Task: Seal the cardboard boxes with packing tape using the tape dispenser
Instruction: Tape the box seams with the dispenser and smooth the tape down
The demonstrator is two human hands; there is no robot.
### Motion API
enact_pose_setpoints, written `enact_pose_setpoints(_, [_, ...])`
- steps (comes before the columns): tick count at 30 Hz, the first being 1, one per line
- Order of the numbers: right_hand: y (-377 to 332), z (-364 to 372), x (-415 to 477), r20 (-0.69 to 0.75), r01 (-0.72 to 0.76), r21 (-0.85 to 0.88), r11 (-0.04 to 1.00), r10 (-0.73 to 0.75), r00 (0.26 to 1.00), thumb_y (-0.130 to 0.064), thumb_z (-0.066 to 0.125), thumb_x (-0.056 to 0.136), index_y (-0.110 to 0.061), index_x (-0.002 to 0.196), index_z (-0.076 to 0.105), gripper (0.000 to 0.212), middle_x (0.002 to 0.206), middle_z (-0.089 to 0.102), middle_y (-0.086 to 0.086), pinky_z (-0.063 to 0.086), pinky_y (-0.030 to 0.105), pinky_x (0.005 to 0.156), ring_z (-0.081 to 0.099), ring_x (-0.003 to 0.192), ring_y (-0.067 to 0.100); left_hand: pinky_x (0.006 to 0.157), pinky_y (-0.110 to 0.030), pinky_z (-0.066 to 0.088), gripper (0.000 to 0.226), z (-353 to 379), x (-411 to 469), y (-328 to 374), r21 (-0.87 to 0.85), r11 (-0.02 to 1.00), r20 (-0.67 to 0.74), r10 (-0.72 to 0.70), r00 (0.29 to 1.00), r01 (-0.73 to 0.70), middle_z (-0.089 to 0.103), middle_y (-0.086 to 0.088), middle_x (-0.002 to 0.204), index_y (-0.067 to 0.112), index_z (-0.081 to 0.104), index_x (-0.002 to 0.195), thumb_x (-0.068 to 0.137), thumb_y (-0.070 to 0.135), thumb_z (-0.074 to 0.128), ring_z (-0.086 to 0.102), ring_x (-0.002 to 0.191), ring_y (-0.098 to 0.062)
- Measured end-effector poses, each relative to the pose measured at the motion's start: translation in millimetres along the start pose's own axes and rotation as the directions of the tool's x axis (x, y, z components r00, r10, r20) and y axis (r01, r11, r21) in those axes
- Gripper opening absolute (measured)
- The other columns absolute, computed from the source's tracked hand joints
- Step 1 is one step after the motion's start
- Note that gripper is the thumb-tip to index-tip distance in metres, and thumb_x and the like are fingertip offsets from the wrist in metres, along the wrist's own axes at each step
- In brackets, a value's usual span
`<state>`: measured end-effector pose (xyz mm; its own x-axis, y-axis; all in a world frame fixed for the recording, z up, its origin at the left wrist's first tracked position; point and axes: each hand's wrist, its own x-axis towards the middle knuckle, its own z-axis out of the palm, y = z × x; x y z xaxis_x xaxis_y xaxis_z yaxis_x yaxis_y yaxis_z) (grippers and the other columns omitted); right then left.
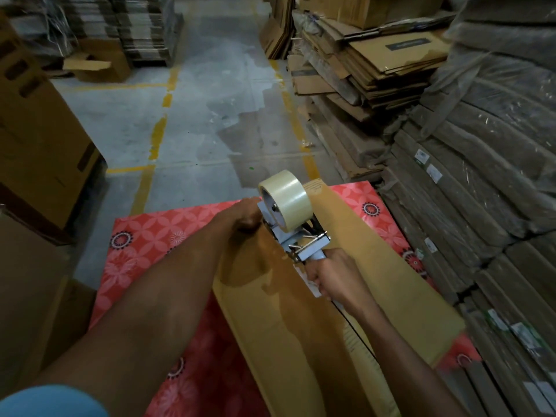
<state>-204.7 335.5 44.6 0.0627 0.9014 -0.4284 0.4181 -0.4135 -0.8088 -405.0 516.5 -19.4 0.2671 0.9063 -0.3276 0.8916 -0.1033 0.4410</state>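
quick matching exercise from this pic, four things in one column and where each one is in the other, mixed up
1 tape roll
2 cardboard box
3 left hand
4 right hand

a grips the tape dispenser by its handle
b lies on the red flowered sheet
c sits on the dispenser
d on the box beside the roll

Pairs: 1-c, 2-b, 3-d, 4-a

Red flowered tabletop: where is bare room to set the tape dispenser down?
The widest bare patch lies left of the cardboard box, up to the tabletop's left edge. A small corner shows far right, beyond the box. The right edge is crowded by wrapped stacks.
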Motion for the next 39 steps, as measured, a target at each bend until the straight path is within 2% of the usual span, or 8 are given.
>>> enact_pose_setpoints(5, [37.4, -18.5, -32.4, -0.016, -0.07, -0.023, 0.997, 0.069, 0.997, -0.012, 0.062, 0.063, -0.01, 0.053, 0.058, 0.011, 0.052, 0.05, 0.002, 0.036, 0.038, 0.058, 0.045, 0.053, 0.021, 0.11, -0.048, 0.038, 0.052, -8.6, -21.9, 18.8, 0.245, 0.969, 0.007, -0.013, 1.0, 0.011, 0.043, -0.02, 0.152, 0.02, 0.032, 0.156, 0.108, 0.04, 0.027, 0.045, 0.134, -0.04])
enact_pose_setpoints(7, [44.3, -18.2, -39.0, -0.024, -0.067, -0.037, 0.997, 0.066, 0.998, -0.011, 0.06, 0.064, -0.017, 0.049, 0.054, 0.018, 0.05, 0.047, 0.0, 0.033, 0.037, 0.057, 0.042, 0.053, 0.02, 0.108, -0.053, 0.038, 0.051, -4.4, -33.4, 35.2, 0.265, 0.962, -0.129, -0.041, 0.991, 0.074, 0.044, -0.017, 0.148, 0.029, 0.031, 0.155, 0.106, 0.042, 0.036, 0.044, 0.132, -0.04])
enact_pose_setpoints(10, [40.8, -12.4, -38.5, -0.036, -0.054, -0.001, 0.999, 0.054, 0.998, -0.019, 0.056, 0.054, -0.017, 0.052, 0.055, 0.003, 0.053, 0.046, 0.004, 0.03, 0.038, 0.057, 0.039, 0.056, 0.021, 0.109, -0.054, 0.032, 0.058, 17.6, -50.5, 54.4, 0.084, 0.992, -0.339, -0.058, 0.939, 0.091, 0.043, -0.014, 0.145, 0.014, 0.038, 0.145, 0.096, 0.036, 0.06, 0.04, 0.132, -0.036])
enact_pose_setpoints(13, [39.2, -10.8, -39.1, -0.039, -0.056, 0.04, 0.998, 0.057, 0.998, -0.017, 0.057, 0.055, -0.016, 0.053, 0.055, 0.003, 0.054, 0.047, 0.005, 0.031, 0.038, 0.057, 0.04, 0.055, 0.021, 0.116, -0.054, 0.021, 0.109, 33.5, -53.3, 52.9, 0.13, 0.991, -0.276, 0.042, 0.96, -0.006, 0.031, -0.011, 0.156, 0.014, 0.02, 0.157, 0.073, 0.043, 0.083, 0.028, 0.144, -0.031])
enact_pose_setpoints(22, [8.8, 11.2, -2.8, -0.019, -0.017, 0.042, 0.999, 0.017, 1.0, -0.021, 0.058, 0.055, -0.012, 0.054, 0.056, 0.01, 0.055, 0.051, 0.007, 0.034, 0.04, 0.055, 0.046, 0.053, 0.024, 0.12, -0.056, 0.008, 0.105, 0.6, -18.5, 20.4, 0.294, 0.948, -0.221, -0.056, 0.974, 0.122, 0.022, -0.009, 0.161, 0.017, 0.02, 0.158, 0.076, 0.044, 0.08, 0.009, 0.152, -0.029])
enact_pose_setpoints(32, [65.1, -17.6, -67.6, -0.041, -0.11, -0.043, 0.993, 0.108, 0.993, -0.002, 0.06, 0.08, -0.014, 0.058, 0.057, 0.025, 0.046, 0.048, -0.006, 0.037, 0.032, 0.054, 0.044, 0.047, 0.015, 0.119, -0.064, -0.005, 0.078, 6.7, -12.0, 35.7, 0.165, 0.967, -0.284, -0.142, 0.948, 0.194, 0.002, -0.004, 0.169, 0.022, 0.002, 0.161, 0.098, 0.069, 0.006, -0.003, 0.155, -0.03])
enact_pose_setpoints(35, [61.8, -18.6, -67.1, -0.033, -0.1, -0.023, 0.995, 0.1, 0.994, -0.001, 0.059, 0.077, -0.008, 0.06, 0.054, 0.019, 0.051, 0.047, 0.002, 0.033, 0.034, 0.053, 0.041, 0.047, 0.019, 0.119, -0.061, -0.013, 0.086, 21.7, -32.5, 53.3, 0.137, 0.968, -0.286, -0.164, 0.944, 0.209, -0.02, -0.01, 0.165, 0.01, -0.013, 0.158, 0.1, 0.067, 0.016, -0.017, 0.153, -0.03])
enact_pose_setpoints(39, [57.4, -21.9, -68.8, -0.044, -0.112, 0.047, 0.993, 0.114, 0.992, -0.003, 0.056, 0.065, -0.013, 0.057, 0.052, 0.014, 0.051, 0.044, 0.006, 0.031, 0.035, 0.051, 0.04, 0.045, 0.019, 0.12, -0.062, -0.004, 0.108, 56.1, -68.3, 58.6, 0.243, 0.962, -0.276, -0.057, 0.959, 0.127, -0.019, -0.019, 0.164, 0.0, -0.016, 0.155, 0.092, 0.046, 0.058, -0.016, 0.153, -0.033])
